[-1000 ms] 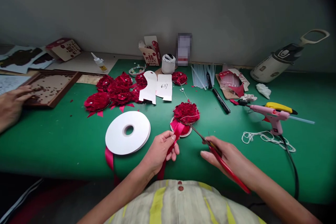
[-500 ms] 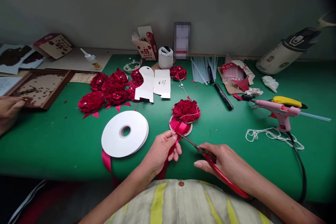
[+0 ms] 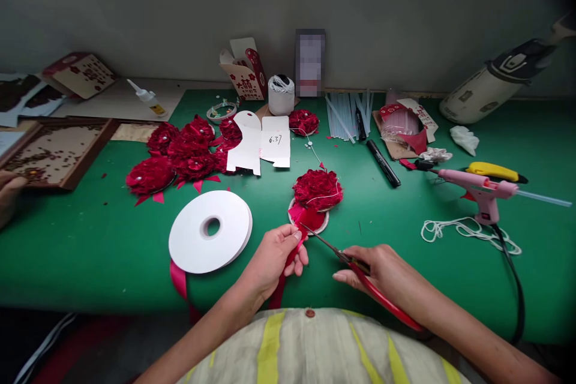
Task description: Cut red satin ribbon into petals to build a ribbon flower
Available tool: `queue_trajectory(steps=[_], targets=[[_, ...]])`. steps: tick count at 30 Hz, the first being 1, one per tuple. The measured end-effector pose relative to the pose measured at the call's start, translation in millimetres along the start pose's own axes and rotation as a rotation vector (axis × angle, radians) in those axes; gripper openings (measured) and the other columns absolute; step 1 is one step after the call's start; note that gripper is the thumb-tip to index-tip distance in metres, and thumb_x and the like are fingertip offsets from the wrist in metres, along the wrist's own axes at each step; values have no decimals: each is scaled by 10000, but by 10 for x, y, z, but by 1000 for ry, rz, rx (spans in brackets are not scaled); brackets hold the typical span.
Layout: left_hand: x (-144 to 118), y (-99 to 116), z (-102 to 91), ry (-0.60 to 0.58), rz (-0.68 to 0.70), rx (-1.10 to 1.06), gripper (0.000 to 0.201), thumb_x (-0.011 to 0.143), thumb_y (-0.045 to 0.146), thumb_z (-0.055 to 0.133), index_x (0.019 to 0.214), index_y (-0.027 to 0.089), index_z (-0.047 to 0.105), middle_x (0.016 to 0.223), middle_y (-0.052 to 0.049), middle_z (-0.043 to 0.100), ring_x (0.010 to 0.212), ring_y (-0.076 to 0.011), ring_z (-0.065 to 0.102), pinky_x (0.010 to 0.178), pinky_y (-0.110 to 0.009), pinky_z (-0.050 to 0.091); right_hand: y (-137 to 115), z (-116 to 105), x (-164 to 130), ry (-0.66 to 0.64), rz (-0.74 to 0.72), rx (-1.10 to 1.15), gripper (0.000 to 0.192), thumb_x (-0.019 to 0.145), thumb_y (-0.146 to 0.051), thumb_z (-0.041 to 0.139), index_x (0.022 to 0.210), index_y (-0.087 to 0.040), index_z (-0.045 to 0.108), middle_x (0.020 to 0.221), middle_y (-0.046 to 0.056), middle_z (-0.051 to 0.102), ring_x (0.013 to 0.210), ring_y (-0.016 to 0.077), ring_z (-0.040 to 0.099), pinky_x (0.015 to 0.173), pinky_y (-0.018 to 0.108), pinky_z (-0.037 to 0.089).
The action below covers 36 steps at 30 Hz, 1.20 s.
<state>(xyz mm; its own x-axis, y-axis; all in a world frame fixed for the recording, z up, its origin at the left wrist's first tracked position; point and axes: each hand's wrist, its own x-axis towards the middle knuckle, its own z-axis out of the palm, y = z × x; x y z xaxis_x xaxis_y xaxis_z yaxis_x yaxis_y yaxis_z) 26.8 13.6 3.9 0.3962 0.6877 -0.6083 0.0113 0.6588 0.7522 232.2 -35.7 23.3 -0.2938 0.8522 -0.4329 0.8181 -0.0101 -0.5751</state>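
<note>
My left hand pinches a red satin ribbon between thumb and fingers, and the ribbon trails down toward the table's front edge. In my right hand are scissors with red handles, their blade tips at the ribbon beside my left fingertips. Just beyond lies a round piece with a pale rim, partly covered by ribbon. A ruffled red fabric flower overlaps its far side. Left of my left hand, a white ribbon spool lies flat with red ribbon coming off it.
Red flowers cluster at left behind the spool. A white card template and string roll stand behind. A pink glue gun, black marker and glue sticks lie right. Another person's hand touches a tray.
The view has shifted slightly. The ribbon end by the scissor tips now lies differently over the round piece. The other person's hand has moved left. My hands hold nearly the same pose.
</note>
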Motion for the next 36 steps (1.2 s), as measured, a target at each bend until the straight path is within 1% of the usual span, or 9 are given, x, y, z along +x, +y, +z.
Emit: queue_trajectory(steps=[4, 7, 10, 13, 16, 25, 30, 33, 36], targets=[[-63, 10, -32, -11, -18, -7, 234, 831, 371, 489, 743, 156, 460, 556, -18, 593, 368, -58, 457, 341, -154, 223, -18, -30, 5, -17, 0, -16, 422, 824, -586, 426, 710, -206, 569, 523, -14, 506, 473, 124, 416, 458, 217, 229], [-136, 2, -58, -4, 3, -9, 256, 822, 423, 491, 816, 167, 484, 548, -7, 592, 373, -72, 477, 344, -154, 262, -59, -58, -20, -26, 5, 8, 396, 822, -576, 435, 742, -215, 576, 547, -9, 527, 490, 138, 449, 461, 214, 245], [-202, -15, -73, 48, 14, -3, 277, 811, 448, 495, 876, 179, 494, 490, 22, 555, 334, -63, 430, 326, -148, 219, -90, -81, -86, -28, 7, 67, 362, 825, -554, 449, 833, -220, 588, 559, -19, 513, 492, 133, 436, 475, 214, 275], [-244, -40, -65, 106, 43, -10, 233, 823, 420, 479, 849, 188, 474, 461, 47, 516, 318, -41, 362, 332, -142, 178, -96, -84, -169, -27, -3, 127, 376, 824, -559, 443, 885, -217, 587, 563, -33, 475, 502, 121, 399, 485, 211, 294], [-277, -68, -35, 118, 83, -15, 169, 839, 363, 451, 825, 194, 450, 466, 56, 502, 334, -35, 337, 353, -141, 183, -86, -58, -205, 41, 17, 144, 421, 814, -589, 433, 936, -217, 587, 560, -41, 446, 516, 117, 371, 486, 207, 294], [-385, -159, 16, 17, 86, -44, 64, 796, 238, 470, 802, 177, 454, 517, 45, 523, 386, -37, 347, 392, -159, 208, -58, 41, -1, 138, 62, 30, 489, 803, -618, 411, 724, -181, 614, 486, -22, 422, 459, 115, 348, 440, 217, 241], [-378, -190, 18, -16, 112, -87, 121, 793, 275, 508, 811, 166, 458, 566, 18, 567, 406, -44, 406, 392, -172, 215, -32, -22, 34, 35, 79, 166, 511, 783, -646, 413, 683, -172, 576, 493, -30, 414, 450, 103, 364, 435, 211, 274], [-381, -185, 26, -47, 139, -111, 185, 797, 324, 531, 846, 155, 471, 655, -26, 618, 474, -70, 501, 438, -183, 302, -10, -93, 37, -75, 120, 349, 520, 775, -666, 404, 686, -172, 536, 503, -42, 418, 425, 89, 375, 424, 204, 308], [-400, -164, 16, -73, 140, -126, 202, 788, 327, 549, 862, 150, 483, 723, -51, 641, 529, -96, 557, 502, -209, 372, 18, -147, 34, -145, 130, 503, 515, 783, -656, 407, 768, -165, 562, 509, -50, 423, 419, 84, 384, 417, 198, 321]])
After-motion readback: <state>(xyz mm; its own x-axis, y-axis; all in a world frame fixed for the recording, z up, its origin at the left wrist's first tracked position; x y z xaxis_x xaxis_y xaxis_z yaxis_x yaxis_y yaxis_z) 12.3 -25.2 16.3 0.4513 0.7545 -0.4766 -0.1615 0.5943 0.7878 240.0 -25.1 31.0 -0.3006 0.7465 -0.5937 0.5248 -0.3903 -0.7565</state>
